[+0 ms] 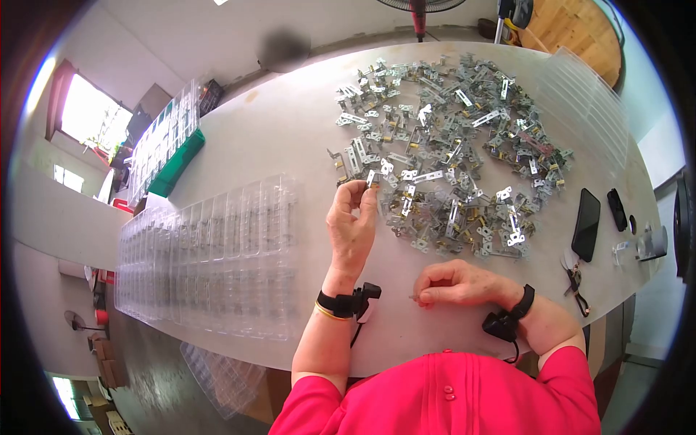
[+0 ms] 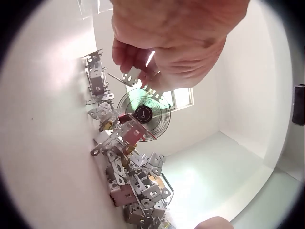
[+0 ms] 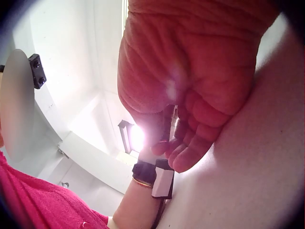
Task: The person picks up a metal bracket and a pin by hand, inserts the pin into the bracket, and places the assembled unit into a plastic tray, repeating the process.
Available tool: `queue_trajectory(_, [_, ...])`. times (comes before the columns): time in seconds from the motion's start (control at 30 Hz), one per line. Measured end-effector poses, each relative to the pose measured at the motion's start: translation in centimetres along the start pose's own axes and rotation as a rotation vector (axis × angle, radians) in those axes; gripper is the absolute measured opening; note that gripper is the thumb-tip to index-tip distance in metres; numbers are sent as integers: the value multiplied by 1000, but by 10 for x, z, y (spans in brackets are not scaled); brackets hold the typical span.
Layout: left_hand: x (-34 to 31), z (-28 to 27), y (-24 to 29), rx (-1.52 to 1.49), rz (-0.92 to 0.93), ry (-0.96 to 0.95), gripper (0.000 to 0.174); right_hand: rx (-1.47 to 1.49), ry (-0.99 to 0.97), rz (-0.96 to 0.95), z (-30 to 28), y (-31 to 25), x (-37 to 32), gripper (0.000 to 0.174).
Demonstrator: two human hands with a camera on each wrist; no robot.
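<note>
My left hand [image 1: 351,230] is at the near left edge of a heap of metal brackets [image 1: 453,156]. Between its thumb and fingers it pinches a small metal bracket [image 1: 372,178]; in the left wrist view the slotted edge of this bracket [image 2: 133,76] shows below the fingers. Lower on the table, close to the body, my right hand [image 1: 462,283] has its fingers curled in against the thumb. A small thin piece [image 1: 414,296] pokes out at its fingertips; its kind I cannot tell. The palm and fingers hide most of it in the right wrist view.
Clear plastic trays [image 1: 210,254] with many compartments lie on the left, another clear tray [image 1: 583,109] at the far right. A phone [image 1: 586,225], keys [image 1: 573,272] and a small glass [image 1: 652,244] sit at the right. A green-sided box [image 1: 176,165] stands at the back left.
</note>
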State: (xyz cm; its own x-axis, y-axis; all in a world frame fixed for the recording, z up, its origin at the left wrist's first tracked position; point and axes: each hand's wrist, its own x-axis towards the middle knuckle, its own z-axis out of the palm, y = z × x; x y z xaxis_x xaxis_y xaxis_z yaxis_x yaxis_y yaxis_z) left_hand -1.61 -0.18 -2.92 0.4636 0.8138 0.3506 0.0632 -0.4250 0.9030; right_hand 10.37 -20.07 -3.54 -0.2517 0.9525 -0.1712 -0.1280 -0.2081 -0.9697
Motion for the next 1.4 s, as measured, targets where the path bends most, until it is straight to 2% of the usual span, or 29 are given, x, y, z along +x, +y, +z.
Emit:
queue_trajectory(0.07, [-2,2,12,-408,-224,-134,13,42,11,12,2,-1,-1,20])
queue_trajectory(0.27, [-12,-1,26,-488,-338,-378,12,149,58,19,7,-2,-3,19])
queue_trajectory(0.43, [-19,-2,30,-579,-389,-398,10,169,184,-58,9,-5,-6,18])
queue_trajectory(0.6, [-27,-1,21,-701,-450,-429,20,192,418,-258,8,-10,-8,13])
queue_trajectory(0.7, [-31,0,19,-682,-466,-421,27,202,456,-265,5,-14,-9,15])
queue_trajectory(0.9, [-34,-3,20,-601,-473,-494,30,236,472,-252,7,-20,-9,17])
queue_trajectory(1.33, [-34,-7,18,-415,-419,-500,25,282,492,-190,5,-14,-6,18])
queue_trajectory(1.4, [-34,-7,15,-363,-340,-487,25,291,494,-190,5,-14,-6,17])
